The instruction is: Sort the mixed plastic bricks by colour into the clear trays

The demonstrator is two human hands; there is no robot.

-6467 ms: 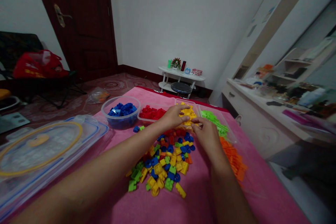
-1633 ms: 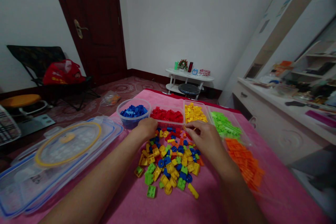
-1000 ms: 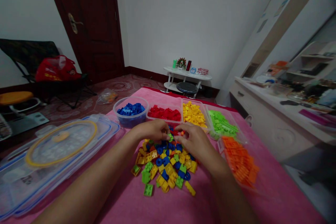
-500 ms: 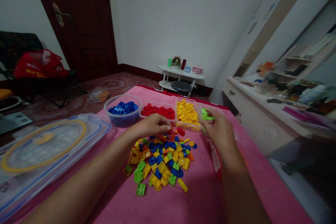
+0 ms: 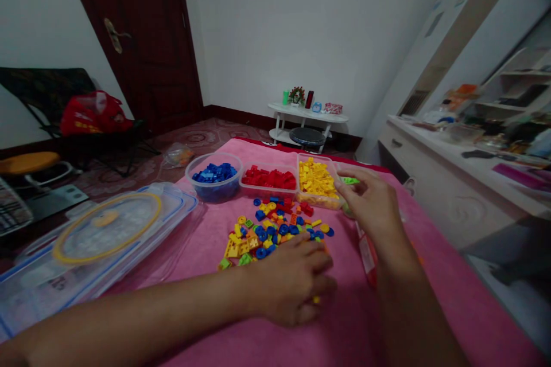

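My left hand (image 5: 297,278) lies low over the near right part of a loose pile of toy building bricks (image 5: 260,235) in yellow, blue, green, orange and red. Its fingers are bent and apart, covering many bricks. A yellow brick (image 5: 316,299) peeks out beneath them. At the far right, my right hand (image 5: 372,198) is at a clear container of green bricks (image 5: 349,180). Thumb and forefinger curl together there, with green showing between them; whatever they pinch is hidden. Left of it stand containers of yellow bricks (image 5: 316,178), red bricks (image 5: 269,179) and blue bricks (image 5: 215,174).
Clear plastic lids (image 5: 129,241) lie stacked on the left of the pink cloth (image 5: 340,321). A red-edged packet (image 5: 365,255) is beside my right forearm. Beyond are a small white table (image 5: 307,114), a cluttered dresser (image 5: 447,166) and a folding chair with a red bag (image 5: 94,114).
My left hand has come back from the pile's far side near the red container to its near right part. My right hand stays at the green bricks. The view has turned slightly left.
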